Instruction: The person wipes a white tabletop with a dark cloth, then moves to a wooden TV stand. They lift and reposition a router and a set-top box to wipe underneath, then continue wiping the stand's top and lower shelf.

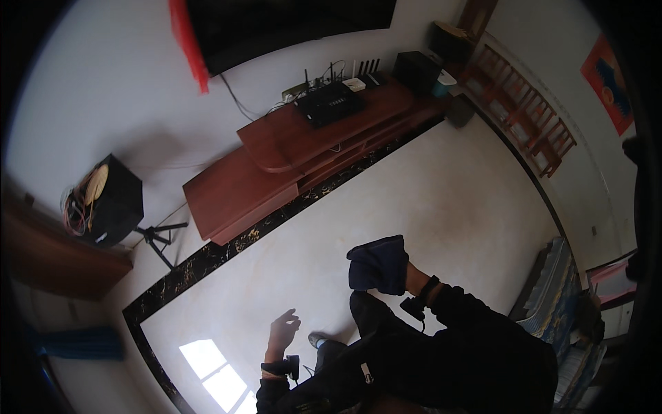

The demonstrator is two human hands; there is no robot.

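Note:
A folded navy cloth (377,265) is held up in front of my right knee. My right hand (414,279) holds it, and the cloth hides the fingers, leaving only the wrist side of the hand bare. My left hand (284,329) is raised over the pale floor to the left of my legs, its fingers apart and nothing in them. Each wrist wears a black strap with a small device; the left device (292,366) and the right device (412,308) both trail cables. Below the left hand's level, one shoe (316,339) shows on the floor.
A reddish wooden TV cabinet (243,191) runs along the wall, carrying a black box (328,103) and routers. Above it hangs a television (289,31). A black speaker (116,202) stands on a tripod at left. Wooden chairs (522,114) and a covered sofa (551,290) line the right.

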